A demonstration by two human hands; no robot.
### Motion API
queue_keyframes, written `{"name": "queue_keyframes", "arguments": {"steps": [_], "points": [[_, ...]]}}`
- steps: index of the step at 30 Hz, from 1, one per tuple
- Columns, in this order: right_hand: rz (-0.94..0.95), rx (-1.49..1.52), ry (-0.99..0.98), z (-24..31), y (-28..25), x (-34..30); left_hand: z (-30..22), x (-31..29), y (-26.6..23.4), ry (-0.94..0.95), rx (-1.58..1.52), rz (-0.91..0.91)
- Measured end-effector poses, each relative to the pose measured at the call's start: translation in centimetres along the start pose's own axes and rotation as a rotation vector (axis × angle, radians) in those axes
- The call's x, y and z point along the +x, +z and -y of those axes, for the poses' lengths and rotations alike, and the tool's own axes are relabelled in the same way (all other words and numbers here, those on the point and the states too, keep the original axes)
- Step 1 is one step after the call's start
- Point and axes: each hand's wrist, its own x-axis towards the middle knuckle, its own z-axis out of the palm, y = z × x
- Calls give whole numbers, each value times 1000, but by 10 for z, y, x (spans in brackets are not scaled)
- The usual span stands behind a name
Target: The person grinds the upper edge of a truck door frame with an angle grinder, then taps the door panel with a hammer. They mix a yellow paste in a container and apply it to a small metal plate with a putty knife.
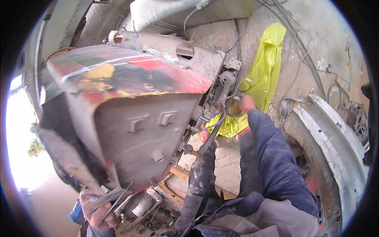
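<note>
My right hand (247,102) is closed at the right edge of an open round tin (236,107) with tan stuff in it. What its fingers hold, if anything, is hidden. Under and behind the tin spreads a crumpled yellow plastic sheet (263,67). At the lower left, my left hand (98,215) is closed on a flat grey strip (107,198), with a thin light rod beside it. Between my hands stands a large vehicle body panel (154,77), painted red, black and green, with tan filler patches (100,71) and a bare grey inner face.
Grey curved metal parts (331,142) lie at the right. Another pale panel (185,15) stands at the back, and dark cables (312,67) cross the floor. Metal linkage (213,114) runs along the panel's right edge. Machine parts and a white cylinder (142,207) are below it.
</note>
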Motion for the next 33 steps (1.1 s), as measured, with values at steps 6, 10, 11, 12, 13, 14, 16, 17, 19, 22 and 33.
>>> {"name": "queue_keyframes", "arguments": {"steps": [6,10,11,12,13,14,16,17,19,22,33], "points": [[34,66,62,28,-34,-152,10,31,12,238,-72,-121],[-230,317,32,32,-117,-232,6,37,10,236,-134,-194],[-158,458,218,33,-149,-241,5,38,9,230,-113,-183],[-229,402,108,39,-184,-257,3,38,7,236,-110,-206],[-264,334,165,46,-222,-269,3,39,6,244,-114,-228],[-280,367,82,60,-262,-278,4,40,5,265,-86,-246],[-242,404,112,97,-328,-322,3,38,4,272,-112,-250],[-264,440,69,123,-356,-341,3,37,5,268,-112,-248],[-284,538,-34,182,-406,-379,5,34,6,265,-101,-283],[-405,416,-210,263,-481,-423,6,32,10,267,-122,-312],[-37,840,-935,595,-655,-461,7,32,19,239,-146,-395]]}}
